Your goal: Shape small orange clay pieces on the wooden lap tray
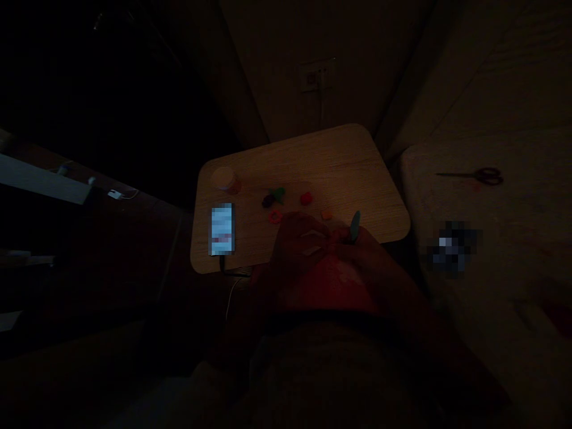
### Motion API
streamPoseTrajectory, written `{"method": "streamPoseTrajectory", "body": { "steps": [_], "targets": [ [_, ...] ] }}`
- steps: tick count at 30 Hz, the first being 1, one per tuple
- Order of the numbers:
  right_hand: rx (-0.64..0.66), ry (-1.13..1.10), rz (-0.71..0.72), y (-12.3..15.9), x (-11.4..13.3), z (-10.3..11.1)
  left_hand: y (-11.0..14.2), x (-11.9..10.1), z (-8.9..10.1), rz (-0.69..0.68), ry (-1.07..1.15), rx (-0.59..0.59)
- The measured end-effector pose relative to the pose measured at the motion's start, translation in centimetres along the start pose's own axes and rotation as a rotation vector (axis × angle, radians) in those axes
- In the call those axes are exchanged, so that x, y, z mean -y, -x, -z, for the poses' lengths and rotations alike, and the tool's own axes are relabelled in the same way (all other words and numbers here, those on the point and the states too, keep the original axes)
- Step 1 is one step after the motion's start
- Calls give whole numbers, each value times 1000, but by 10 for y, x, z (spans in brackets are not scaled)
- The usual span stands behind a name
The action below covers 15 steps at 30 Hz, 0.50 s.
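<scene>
The scene is very dark. My left hand (297, 241) and my right hand (357, 244) are together at the near edge of a small wooden table (348, 161). A red piece of material (330, 286) hangs between and below them, and both hands seem to grip it. My right hand also holds a small bluish tool (354, 227) that sticks up from its fingers. Just beyond the hands lie small clay-like bits: a red ring (274, 217), a red lump (306, 198), an orange bit (327, 214) and a dark and green shape (273, 197).
A lit phone (222, 229) with a cable lies at the table's left front. A round lidded jar (224, 178) stands behind it. Scissors (478, 175) lie on the pale surface to the right. A wall socket (317, 75) is behind the table.
</scene>
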State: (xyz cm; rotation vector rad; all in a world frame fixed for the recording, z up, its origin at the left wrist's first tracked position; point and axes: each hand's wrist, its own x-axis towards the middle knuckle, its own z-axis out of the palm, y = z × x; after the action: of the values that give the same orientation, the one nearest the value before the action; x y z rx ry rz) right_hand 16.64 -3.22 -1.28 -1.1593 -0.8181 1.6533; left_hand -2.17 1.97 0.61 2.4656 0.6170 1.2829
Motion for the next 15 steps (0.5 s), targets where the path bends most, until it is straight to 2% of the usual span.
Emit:
{"method": "streamPoseTrajectory", "body": {
  "steps": [3,6,12,15],
  "targets": [
    [52,15,-1,0,1,3,2,1,0,11,37,37],
    [50,44,-20,-1,5,4,3,-2,-2,70,67,62],
    [-92,97,64,5,20,4,8,-2,-20,260,62,-21],
    [-117,102,92,8,25,7,13,3,-30,291,23,-21]
  ]
}}
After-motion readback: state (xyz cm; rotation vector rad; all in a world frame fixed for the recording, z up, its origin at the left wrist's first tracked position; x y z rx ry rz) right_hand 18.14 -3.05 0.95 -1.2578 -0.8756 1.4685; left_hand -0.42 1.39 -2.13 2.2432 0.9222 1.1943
